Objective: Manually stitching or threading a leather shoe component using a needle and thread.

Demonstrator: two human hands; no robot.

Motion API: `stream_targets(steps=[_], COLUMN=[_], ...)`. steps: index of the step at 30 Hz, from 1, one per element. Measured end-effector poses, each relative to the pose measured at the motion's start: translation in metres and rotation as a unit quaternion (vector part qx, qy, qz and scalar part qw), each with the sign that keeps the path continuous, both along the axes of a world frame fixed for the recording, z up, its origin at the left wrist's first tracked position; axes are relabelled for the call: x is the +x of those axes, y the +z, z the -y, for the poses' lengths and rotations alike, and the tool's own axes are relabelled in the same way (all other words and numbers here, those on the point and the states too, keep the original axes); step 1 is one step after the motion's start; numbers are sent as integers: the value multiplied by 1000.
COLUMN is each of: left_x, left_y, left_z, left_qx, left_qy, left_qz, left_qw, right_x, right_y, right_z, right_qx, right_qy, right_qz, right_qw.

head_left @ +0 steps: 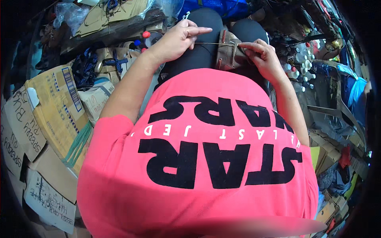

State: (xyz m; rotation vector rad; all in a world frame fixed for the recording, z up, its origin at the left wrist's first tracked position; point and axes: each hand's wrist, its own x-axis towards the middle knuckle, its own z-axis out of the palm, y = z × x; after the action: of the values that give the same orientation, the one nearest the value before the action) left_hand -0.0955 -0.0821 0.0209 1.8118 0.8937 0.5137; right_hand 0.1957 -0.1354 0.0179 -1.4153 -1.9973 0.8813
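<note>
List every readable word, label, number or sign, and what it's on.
Wording withheld; locations only:
Pink shirt: large black letters, smaller white line.
Yellow-brown carton: blue print, partly too small to read.
Grey-brown box, far left: black handwriting.
Pale box flap, lower left: dark handwriting.
Brown leather-like item: none I can make out.

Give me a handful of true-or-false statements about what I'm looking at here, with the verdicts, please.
1. A thread runs between the left hand and the brown shoe. True.
2. The brown shoe lies on the floor beside the person. False: it is at the person's lap, between the dark-trousered legs.
3. The right hand is nearer the brown shoe than the left hand is. True.
4. The person wears a green shirt. False: the shirt is pink with black and white lettering.
5. Green cords lie over a cardboard box on the person's left. True.
</note>
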Motion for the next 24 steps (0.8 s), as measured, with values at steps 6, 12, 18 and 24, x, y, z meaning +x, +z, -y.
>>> stream_targets(steps=[6,12,18,24], left_x=[34,53,59,60], left_y=[-4,-32,-44,-50], left_z=[-15,-42,-55,-62], left_qx=[162,279,253,239], left_qy=[39,-23,-41,-44], left_qz=[33,-31,-75,-79], left_qw=[985,960,964,967], right_x=[10,16,21,25], right_y=[-12,-25,-32,-35], right_z=[-9,-34,-45,-51], right_qx=[-29,-48,-79,-106], right_qy=[-6,2,4,10], right_qz=[44,96,63,31], right_qw=[999,994,995,994])
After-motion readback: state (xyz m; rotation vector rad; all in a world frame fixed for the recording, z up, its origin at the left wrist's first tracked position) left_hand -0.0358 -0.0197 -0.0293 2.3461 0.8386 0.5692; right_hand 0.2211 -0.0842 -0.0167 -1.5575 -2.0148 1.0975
